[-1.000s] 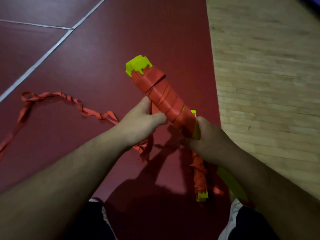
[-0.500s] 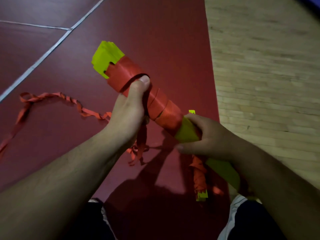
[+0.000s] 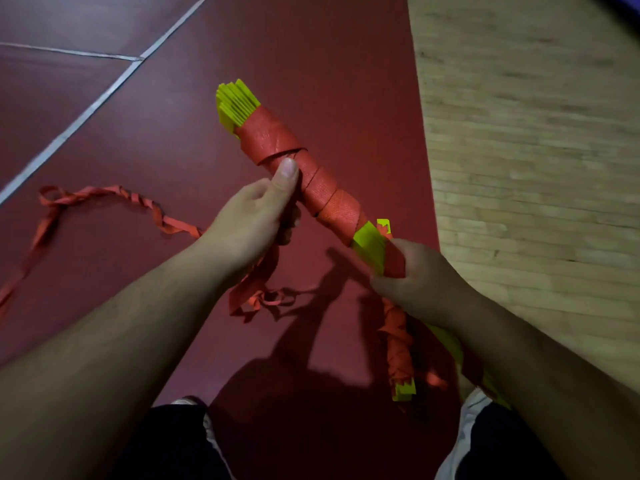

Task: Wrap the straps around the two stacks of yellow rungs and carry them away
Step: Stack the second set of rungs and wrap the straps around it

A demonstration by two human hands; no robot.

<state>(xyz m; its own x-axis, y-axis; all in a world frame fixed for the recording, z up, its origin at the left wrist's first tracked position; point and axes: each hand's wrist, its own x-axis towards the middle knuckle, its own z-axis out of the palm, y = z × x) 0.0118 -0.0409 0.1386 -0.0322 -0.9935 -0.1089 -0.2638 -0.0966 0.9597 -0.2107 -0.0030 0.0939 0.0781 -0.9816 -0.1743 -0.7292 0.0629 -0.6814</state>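
As the head view shows, the stack of yellow rungs (image 3: 369,247) is held slanted above the red mat (image 3: 311,64), its far half bound in orange strap (image 3: 325,195). The left hand (image 3: 249,223) grips the wrapped middle, thumb on the strap. The right hand (image 3: 415,282) grips the nearer part. A second wrapped stack (image 3: 403,393) lies on the mat beneath the right forearm.

Left hand (image 3: 251,220) and right hand (image 3: 415,278), fingers (image 3: 382,285) curled tight.

The left hand (image 3: 256,216) presses the orange strap (image 3: 311,181) against the stack of yellow rungs (image 3: 235,102), while the right hand (image 3: 412,278) grips its near end. Loose strap trails leftward across the red mat (image 3: 311,46).
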